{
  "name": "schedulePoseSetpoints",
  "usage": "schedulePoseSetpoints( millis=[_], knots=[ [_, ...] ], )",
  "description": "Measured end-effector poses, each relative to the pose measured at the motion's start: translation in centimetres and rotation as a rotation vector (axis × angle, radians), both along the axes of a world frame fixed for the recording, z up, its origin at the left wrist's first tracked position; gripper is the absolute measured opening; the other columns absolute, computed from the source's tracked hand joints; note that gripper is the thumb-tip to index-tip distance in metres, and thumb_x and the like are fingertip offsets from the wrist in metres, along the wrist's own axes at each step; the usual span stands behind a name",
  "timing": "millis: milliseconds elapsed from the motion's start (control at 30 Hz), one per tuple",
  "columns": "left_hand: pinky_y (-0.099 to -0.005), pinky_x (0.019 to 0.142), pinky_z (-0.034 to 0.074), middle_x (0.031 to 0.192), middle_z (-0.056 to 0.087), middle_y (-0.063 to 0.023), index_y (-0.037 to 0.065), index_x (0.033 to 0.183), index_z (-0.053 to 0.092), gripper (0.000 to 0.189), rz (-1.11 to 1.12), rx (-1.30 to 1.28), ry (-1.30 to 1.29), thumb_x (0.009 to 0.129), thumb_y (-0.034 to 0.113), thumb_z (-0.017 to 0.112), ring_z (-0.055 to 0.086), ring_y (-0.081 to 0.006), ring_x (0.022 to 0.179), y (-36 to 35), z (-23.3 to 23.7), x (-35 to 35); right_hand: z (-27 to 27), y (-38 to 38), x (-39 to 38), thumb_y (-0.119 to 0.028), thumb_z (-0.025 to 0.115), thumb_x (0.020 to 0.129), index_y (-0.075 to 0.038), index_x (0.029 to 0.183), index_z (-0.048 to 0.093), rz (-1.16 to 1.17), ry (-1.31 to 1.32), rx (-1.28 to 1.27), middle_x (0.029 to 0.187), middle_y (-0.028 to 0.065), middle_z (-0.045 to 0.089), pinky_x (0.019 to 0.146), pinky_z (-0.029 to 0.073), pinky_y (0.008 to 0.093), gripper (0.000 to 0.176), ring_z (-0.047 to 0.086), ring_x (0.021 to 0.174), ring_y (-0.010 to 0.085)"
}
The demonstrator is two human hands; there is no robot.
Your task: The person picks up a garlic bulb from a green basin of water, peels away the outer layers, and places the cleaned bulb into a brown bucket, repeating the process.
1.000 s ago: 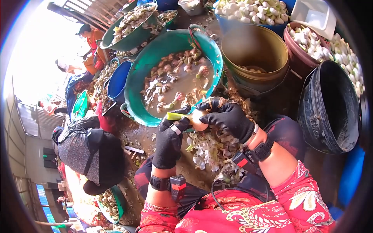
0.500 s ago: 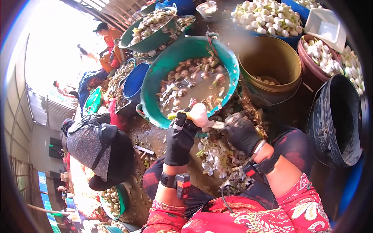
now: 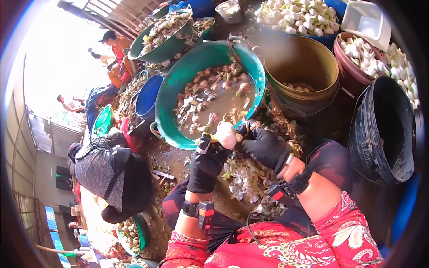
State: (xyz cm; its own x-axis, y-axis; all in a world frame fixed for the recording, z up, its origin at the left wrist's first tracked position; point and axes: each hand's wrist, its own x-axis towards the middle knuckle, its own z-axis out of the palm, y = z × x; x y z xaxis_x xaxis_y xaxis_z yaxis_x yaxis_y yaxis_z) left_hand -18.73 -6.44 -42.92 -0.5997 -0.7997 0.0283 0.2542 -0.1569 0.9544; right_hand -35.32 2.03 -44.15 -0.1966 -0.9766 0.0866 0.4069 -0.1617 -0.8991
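Note:
A round white bulb (image 3: 226, 136) is held up over the near rim of a large green tub (image 3: 167, 100). My left hand (image 3: 208, 156), in a black glove, is closed round the bulb's yellow-green stem. The black-gloved right hand (image 3: 261, 145) is closed at the bulb's right side; what its fingers pinch is too small to make out. Muddy water and several unpeeled bulbs (image 3: 203, 96) lie inside the tub. Below my hands is a heap of peeled skins (image 3: 246, 178).
Right of the tub stand a yellow-brown bucket (image 3: 308, 89), a black bucket (image 3: 380, 129) and a pink bucket (image 3: 357, 67) of white bulbs. A co-worker (image 3: 111, 174) bends over at the left. Farther back, a blue tub (image 3: 145, 96) and other people appear.
My right hand has moved in against the bulb, where it was apart and blurred, pulling at a strip. The view has shifted slightly.

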Motion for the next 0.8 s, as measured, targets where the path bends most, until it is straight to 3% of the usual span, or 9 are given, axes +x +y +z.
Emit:
schedulePoseSetpoints(
  millis=[67, 200, 300, 400, 500, 600, 667, 733, 800],
  knots=[
    [-0.0272, 0.079, 0.047, 0.093, 0.060, -0.0094, 0.001, 0.102, 0.051, 0.021, 0.110, -0.885, -0.627, 0.084, 0.002, 0.061, 0.058, -0.0166, 0.086, 1.0, 0.7, -0.1, 1.8, 0.2, -1.3, -0.004, 0.060, 0.084, -0.006, 0.089, 0.057, -0.185, 0.082, 0.294, 0.076, -0.0018, 0.059, 0.059, 0.046, 0.0233, 0.006, 0.052, 0.065, 0.0044],
    [-0.0296, 0.081, 0.045, 0.102, 0.058, -0.0117, -0.003, 0.113, 0.047, 0.035, 0.073, -0.678, -0.450, 0.083, 0.007, 0.061, 0.058, -0.0199, 0.091, 1.6, 1.6, -0.3, 0.0, -0.8, -4.5, -0.006, 0.061, 0.083, -0.008, 0.071, 0.058, -0.482, -0.327, 0.143, 0.057, -0.0041, 0.053, 0.046, 0.039, 0.0218, 0.012, 0.048, 0.051, 0.0040],
    [-0.0296, 0.077, 0.047, 0.097, 0.059, -0.0125, -0.004, 0.112, 0.048, 0.034, 0.063, -0.803, -0.625, 0.083, 0.009, 0.060, 0.058, -0.0210, 0.085, -0.4, 1.5, 0.4, -3.7, -1.8, -3.7, -0.018, 0.061, 0.082, -0.004, 0.083, 0.063, -0.411, 0.226, 0.214, 0.070, 0.0113, 0.063, 0.057, 0.048, 0.0320, 0.014, 0.060, 0.059, 0.0230],
    [-0.0355, 0.085, 0.051, 0.097, 0.061, -0.0082, 0.006, 0.096, 0.055, 0.014, -0.009, 0.297, 0.266, 0.090, 0.018, 0.053, 0.060, -0.0208, 0.089, -4.7, 4.1, -2.8, -2.0, 0.7, -1.9, -0.030, 0.063, 0.074, -0.002, 0.092, 0.065, -0.020, 1.030, 0.323, 0.087, 0.0226, 0.063, 0.076, 0.049, 0.0417, 0.034, 0.061, 0.082, 0.0389],
    [-0.0426, 0.095, 0.046, 0.116, 0.056, -0.0179, -0.004, 0.115, 0.050, 0.030, -0.261, 0.121, 0.303, 0.091, 0.015, 0.050, 0.056, -0.0320, 0.108, -4.2, 12.3, -7.4, -2.8, 0.7, -1.0, -0.030, 0.061, 0.072, -0.003, 0.082, 0.065, 0.029, 1.005, 0.215, 0.081, 0.0218, 0.063, 0.074, 0.047, 0.0441, 0.029, 0.061, 0.080, 0.0369],
    [-0.0379, 0.083, 0.050, 0.109, 0.061, -0.0186, -0.002, 0.113, 0.057, 0.029, -0.528, -0.473, -0.007, 0.087, 0.010, 0.052, 0.061, -0.0311, 0.099, -11.4, 10.3, -7.9, 0.9, 1.3, -2.6, -0.036, 0.063, 0.074, -0.001, 0.080, 0.062, 0.065, 0.918, 0.384, 0.074, 0.0199, 0.061, 0.067, 0.046, 0.0389, 0.036, 0.060, 0.069, 0.0329],
    [-0.0380, 0.076, 0.050, 0.098, 0.064, -0.0206, 0.003, 0.109, 0.061, 0.031, -0.176, -1.070, -0.893, 0.080, 0.014, 0.059, 0.063, -0.0326, 0.089, -14.5, 5.7, -6.7, 1.7, 1.2, -3.1, -0.036, 0.063, 0.075, -0.002, 0.077, 0.061, 0.075, 0.860, 0.418, 0.075, 0.0191, 0.061, 0.066, 0.045, 0.0399, 0.034, 0.061, 0.071, 0.0334],
    [-0.0379, 0.074, 0.051, 0.093, 0.065, -0.0184, 0.000, 0.104, 0.061, 0.033, -0.294, -1.369, -1.308, 0.079, 0.022, 0.063, 0.064, -0.0325, 0.083, -17.4, 0.1, -4.3, 0.9, 1.3, -2.9, -0.031, 0.061, 0.076, -0.003, 0.081, 0.062, -0.066, 0.927, 0.377, 0.074, 0.0187, 0.061, 0.066, 0.045, 0.0394, 0.028, 0.061, 0.071, 0.0332],
    [-0.0437, 0.076, 0.049, 0.092, 0.064, -0.0204, 0.007, 0.104, 0.062, 0.043, -0.303, -1.131, -1.382, 0.068, 0.030, 0.070, 0.062, -0.0372, 0.086, -18.9, -3.7, -2.8, 0.2, 1.4, -2.5, -0.025, 0.059, 0.075, -0.004, 0.088, 0.062, -0.098, 0.893, 0.302, 0.077, 0.0199, 0.062, 0.069, 0.046, 0.0410, 0.025, 0.060, 0.074, 0.0352]
  ],
)
